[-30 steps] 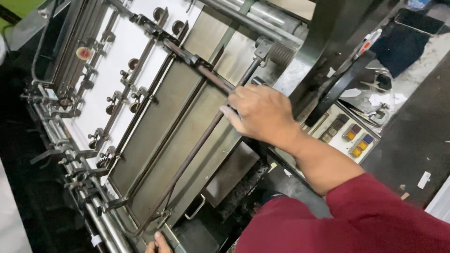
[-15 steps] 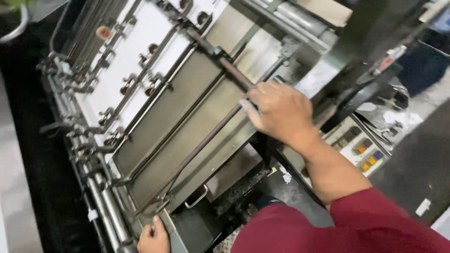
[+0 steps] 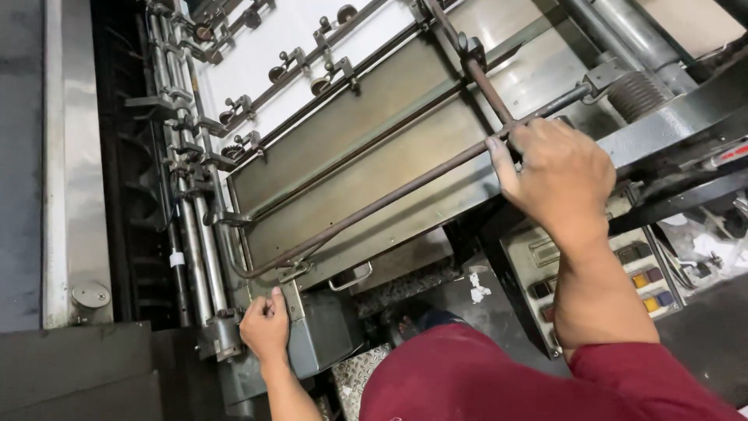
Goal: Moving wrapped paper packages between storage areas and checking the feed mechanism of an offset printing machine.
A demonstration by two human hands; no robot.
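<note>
While the right hand (image 3: 557, 175) curls its fingers around a rusty metal rod (image 3: 389, 199) that runs slantwise over the machine's grey feed board (image 3: 366, 148), the left hand (image 3: 265, 327) lies flat, fingers together, on the grey metal housing (image 3: 323, 335) at the board's lower corner. A panel of coloured buttons (image 3: 643, 281) sits beside the right forearm.

Sleeve (image 3: 499, 382): dark red, plain. Guard bar (image 3: 374, 204): rusty brown, as is the cross rod (image 3: 483, 78). Feed plate (image 3: 389, 148): dull olive-grey metal. Sheet (image 3: 273, 47): white. Rollers (image 3: 199, 242): silver-grey, one with a white tape band. Control panel (image 3: 623, 273): beige, with orange, yellow, blue and dark buttons. Step (image 3: 354, 374): grey, raised diamond pattern. Housing (image 3: 678, 125): dark grey.
</note>
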